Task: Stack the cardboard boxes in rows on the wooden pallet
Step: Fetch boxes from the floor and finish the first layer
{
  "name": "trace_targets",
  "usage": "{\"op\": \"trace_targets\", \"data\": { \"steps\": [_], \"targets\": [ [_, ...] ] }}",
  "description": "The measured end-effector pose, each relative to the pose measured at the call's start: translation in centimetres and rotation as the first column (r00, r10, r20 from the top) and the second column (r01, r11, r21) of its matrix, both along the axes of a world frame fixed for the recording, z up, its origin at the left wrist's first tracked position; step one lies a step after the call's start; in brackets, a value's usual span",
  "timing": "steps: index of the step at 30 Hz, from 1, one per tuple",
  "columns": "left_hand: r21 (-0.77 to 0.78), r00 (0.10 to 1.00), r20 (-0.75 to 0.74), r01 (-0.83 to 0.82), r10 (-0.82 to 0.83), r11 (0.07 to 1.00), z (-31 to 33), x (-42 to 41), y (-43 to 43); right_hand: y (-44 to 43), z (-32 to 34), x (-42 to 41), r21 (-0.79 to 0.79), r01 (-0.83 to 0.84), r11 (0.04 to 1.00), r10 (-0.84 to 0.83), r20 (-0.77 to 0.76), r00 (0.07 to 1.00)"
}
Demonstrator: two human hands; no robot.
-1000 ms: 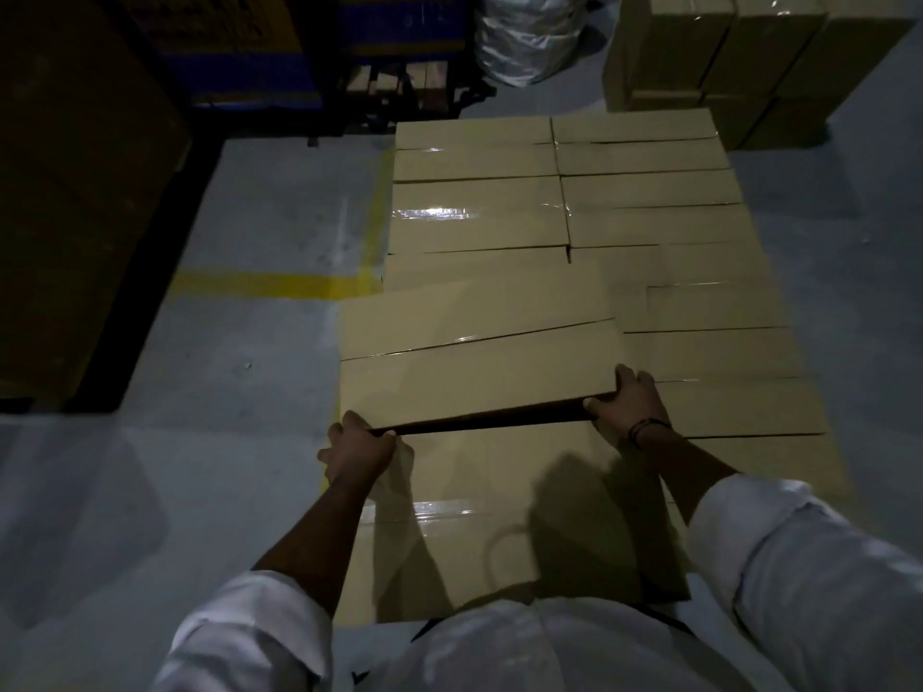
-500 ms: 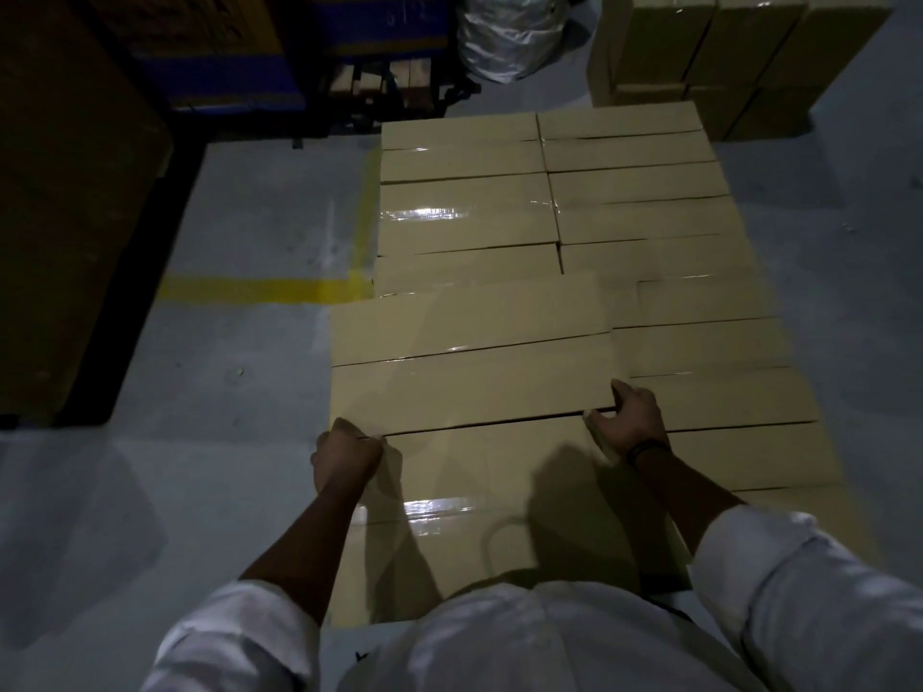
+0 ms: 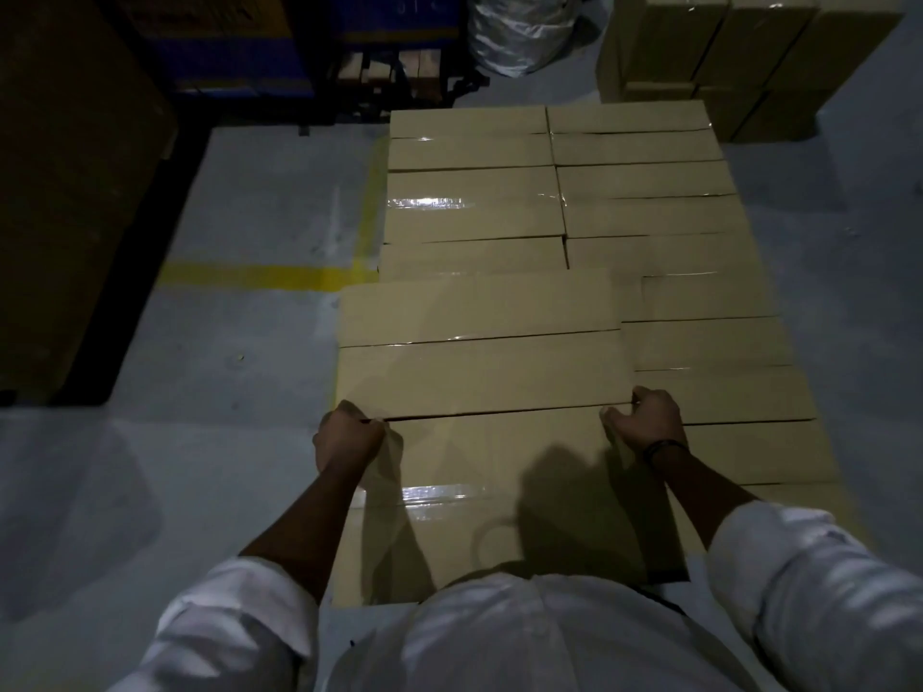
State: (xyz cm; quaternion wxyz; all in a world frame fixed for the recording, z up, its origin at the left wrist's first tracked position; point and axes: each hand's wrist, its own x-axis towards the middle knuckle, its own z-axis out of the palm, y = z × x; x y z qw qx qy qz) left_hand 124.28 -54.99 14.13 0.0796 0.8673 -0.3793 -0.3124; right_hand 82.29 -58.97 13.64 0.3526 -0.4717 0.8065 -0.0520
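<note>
A flat cardboard box (image 3: 479, 342) lies on top of the left row of stacked boxes, butted against the box nearest me (image 3: 499, 462). My left hand (image 3: 349, 434) grips its near left corner with curled fingers. My right hand (image 3: 644, 422) grips its near right corner, a dark band on the wrist. Two rows of taped boxes (image 3: 644, 212) stretch away from me. The wooden pallet beneath them is hidden.
More cardboard boxes (image 3: 709, 52) stand stacked at the far right. A plastic-wrapped bundle (image 3: 519, 37) and a dark rack (image 3: 249, 47) sit at the back. A big dark crate (image 3: 75, 192) fills the left. Yellow floor tape (image 3: 259, 277) crosses the grey concrete.
The box has come down from a tilted, lifted position until it lies flat on the stack, the gap under its near edge closing. Both hands stay at its near corners.
</note>
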Motion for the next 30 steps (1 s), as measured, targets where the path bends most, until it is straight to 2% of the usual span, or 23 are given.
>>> {"op": "trace_targets", "data": {
  "steps": [10,13,16,19,22,26,30],
  "targets": [
    [0.008,0.999,-0.001,0.041,-0.041,0.999,0.4,0.2,-0.1,1.2,0.1,0.0,0.040,-0.068,0.997,0.070,-0.064,0.995],
    [0.026,0.999,-0.040,0.019,-0.018,0.999,0.4,0.0,-0.2,1.4,0.7,1.0,0.069,-0.161,0.985,0.169,-0.129,0.977],
    [-0.001,0.996,-0.085,-0.030,0.030,1.000,0.2,-0.3,0.2,1.8,1.5,4.7,0.045,-0.395,0.918,0.392,-0.266,0.881],
    [-0.028,0.996,-0.071,-0.052,0.050,0.998,0.6,-0.6,1.9,2.1,1.8,10.9,0.049,-0.584,0.810,0.578,-0.235,0.782],
    [-0.074,0.998,-0.055,-0.040,0.036,0.996,0.2,-0.5,4.0,2.4,2.3,17.4,0.076,-0.741,0.667,0.737,-0.210,0.642],
    [-0.079,0.986,-0.128,-0.117,0.106,0.990,-0.8,0.6,6.8,2.7,2.7,24.8,0.124,-0.870,0.478,0.870,-0.204,0.449],
    [-0.130,0.959,-0.239,-0.185,0.151,0.974,-1.6,1.4,8.0,3.2,2.6,30.4,0.154,-0.926,0.344,0.925,-0.223,0.307]
  ]
}}
